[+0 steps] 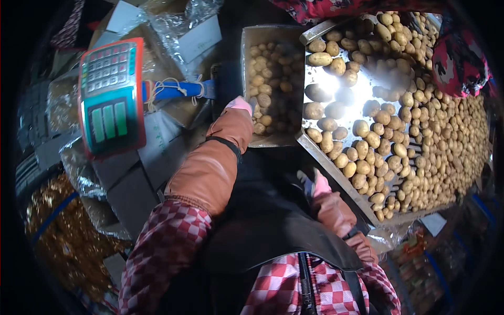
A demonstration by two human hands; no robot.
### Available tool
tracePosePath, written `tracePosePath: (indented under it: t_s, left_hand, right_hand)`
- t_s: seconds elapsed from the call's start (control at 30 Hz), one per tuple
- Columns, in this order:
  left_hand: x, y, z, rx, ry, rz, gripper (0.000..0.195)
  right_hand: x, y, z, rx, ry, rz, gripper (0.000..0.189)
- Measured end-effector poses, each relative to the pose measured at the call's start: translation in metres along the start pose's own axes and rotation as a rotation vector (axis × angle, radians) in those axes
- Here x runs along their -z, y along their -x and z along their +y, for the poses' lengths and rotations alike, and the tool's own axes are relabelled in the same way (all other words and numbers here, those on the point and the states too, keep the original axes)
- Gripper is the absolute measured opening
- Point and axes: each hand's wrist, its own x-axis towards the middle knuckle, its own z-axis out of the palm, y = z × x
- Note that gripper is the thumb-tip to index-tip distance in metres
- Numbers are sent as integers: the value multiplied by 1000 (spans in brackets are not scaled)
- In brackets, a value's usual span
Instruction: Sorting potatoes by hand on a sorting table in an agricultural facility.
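Note:
My left hand (242,104), in a pink glove below a brown sleeve cover, is at the left rim of a cardboard box (271,139). Its fingers are mostly hidden, so whether it grips the rim is unclear. Potatoes (264,100) lie inside the box, partly in shadow. My right hand (315,184), also gloved and blurred, is low beside the front edge of a metal sorting tray (334,175). Its finger position is not clear. Many loose potatoes (364,167) are spread over the tray, which opens toward the box.
A scale display with keypad (112,98) stands at left on a blue post (177,89) tied with string. Cartons (132,197) and clear plastic film (165,23) lie behind it. Across the tray, another person's patterned sleeve (458,63) reaches in. A potato heap (453,138) fills the right side.

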Motion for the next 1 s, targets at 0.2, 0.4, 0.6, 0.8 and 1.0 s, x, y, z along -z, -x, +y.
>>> tracePosePath:
  t_s: [0.2, 0.4, 0.6, 0.8, 1.0]
  left_hand:
    - [18, -13, -33, -46, -35, 1, 40]
    - [24, -38, -69, -125, 7, 67, 39]
    - [51, -19, -59, -133, -129, 62, 31]
    - [3, 61, 10, -304, -408, 3, 30]
    - [6, -7, -47, -126, -322, 49, 32]
  right_hand:
    - [-43, -32, 17, -11, 411, 233, 29]
    - [-40, -34, 0, 185, 632, 315, 25]
    - [-35, -40, -1, 333, 742, 373, 21]
    - [-20, -45, 16, 407, 858, 409, 19]
    - [-29, -43, 18, 479, 1053, 464, 18]
